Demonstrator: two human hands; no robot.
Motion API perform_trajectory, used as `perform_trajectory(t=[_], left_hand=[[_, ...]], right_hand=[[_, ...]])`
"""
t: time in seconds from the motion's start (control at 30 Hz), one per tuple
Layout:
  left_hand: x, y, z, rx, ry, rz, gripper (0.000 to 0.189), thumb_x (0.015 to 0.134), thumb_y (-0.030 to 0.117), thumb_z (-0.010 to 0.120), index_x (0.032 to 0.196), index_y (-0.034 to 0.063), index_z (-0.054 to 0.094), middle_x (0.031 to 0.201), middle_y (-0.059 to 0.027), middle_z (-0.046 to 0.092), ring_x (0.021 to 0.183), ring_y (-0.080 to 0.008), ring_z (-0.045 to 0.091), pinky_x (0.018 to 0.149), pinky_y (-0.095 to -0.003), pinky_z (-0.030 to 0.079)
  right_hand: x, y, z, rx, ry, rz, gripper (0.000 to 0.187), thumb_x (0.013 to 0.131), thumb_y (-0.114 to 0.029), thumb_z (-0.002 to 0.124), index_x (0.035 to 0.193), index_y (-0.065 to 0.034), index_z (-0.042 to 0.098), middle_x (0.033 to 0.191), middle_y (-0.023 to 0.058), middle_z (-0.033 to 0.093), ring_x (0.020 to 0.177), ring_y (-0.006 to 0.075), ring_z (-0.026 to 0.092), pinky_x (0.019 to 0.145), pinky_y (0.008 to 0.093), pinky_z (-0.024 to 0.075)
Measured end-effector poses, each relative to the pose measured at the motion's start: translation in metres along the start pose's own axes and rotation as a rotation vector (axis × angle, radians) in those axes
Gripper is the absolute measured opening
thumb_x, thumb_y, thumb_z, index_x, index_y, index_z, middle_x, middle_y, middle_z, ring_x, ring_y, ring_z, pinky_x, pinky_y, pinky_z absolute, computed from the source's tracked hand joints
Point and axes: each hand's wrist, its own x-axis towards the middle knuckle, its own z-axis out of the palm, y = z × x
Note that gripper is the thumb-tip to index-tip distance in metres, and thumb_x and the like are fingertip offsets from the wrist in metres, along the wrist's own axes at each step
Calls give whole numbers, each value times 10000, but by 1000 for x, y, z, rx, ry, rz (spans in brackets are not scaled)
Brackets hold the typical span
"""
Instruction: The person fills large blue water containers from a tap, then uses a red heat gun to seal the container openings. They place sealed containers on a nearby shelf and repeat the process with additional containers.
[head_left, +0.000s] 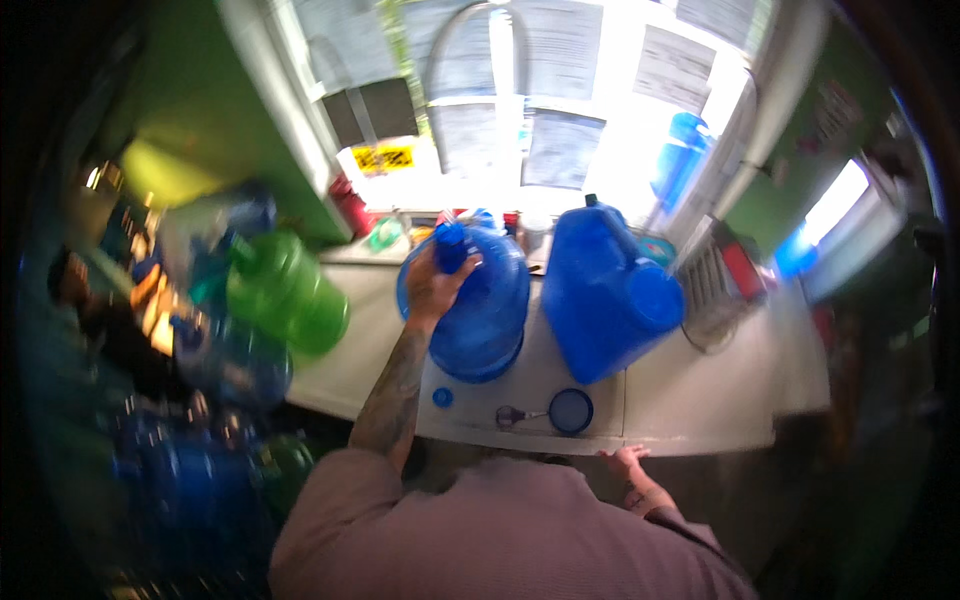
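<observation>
My left hand (433, 289) is wrapped around the neck of a large round blue water jug (480, 322), just below its blue cap (451, 244). The jug stands upright on the pale countertop (352, 367). To its right is a tall opaque blue plastic container (600, 300) with a handle and a wide round lid (655, 294). Near the front edge lie a small blue cap (442, 397), a brush-like tool (511, 415) with a pale handle and a round dark-blue lid (571, 412). My right hand (626, 456) is at the counter's front edge, fingers apart, holding nothing.
A green water jug (289, 296) and a clear bluish jug (232, 364) stand at the left, with more blue jugs (187, 480) below. A person (112, 322) is at far left. Behind the counter is a bright window (517, 97); a grey-and-red box (720, 277) stands right.
</observation>
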Motion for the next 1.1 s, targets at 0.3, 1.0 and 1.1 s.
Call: perform_trajectory(t=[0.3,1.0,1.1], left_hand=[[-4,-5,-2,210,-14,-20,788,829,486,764,1475,142,471,1211,-154,679,1129,-338,645,970,-434,497],[-5,6,1,77,-21,-99,593,810,576,765,1167,108,697,1017,-132,747,951,-290,722,844,-403,559],[-5,4,3,110,-13,-126,606,811,578,765,1187,110,686,1031,-127,749,979,-281,723,854,-392,556]], right_hand=[[-7,2,-26,16,-101,18,1029,889,-827,328,1435,27,499,1554,430,165,1431,651,74,1140,725,82],[-16,35,-24,118,178,-403,811,944,-653,462,1345,44,561,1287,311,609,1240,480,552,1069,564,402],[-16,63,-38,12,208,-363,724,896,-645,555,842,50,748,948,322,694,1021,419,679,940,492,493]])
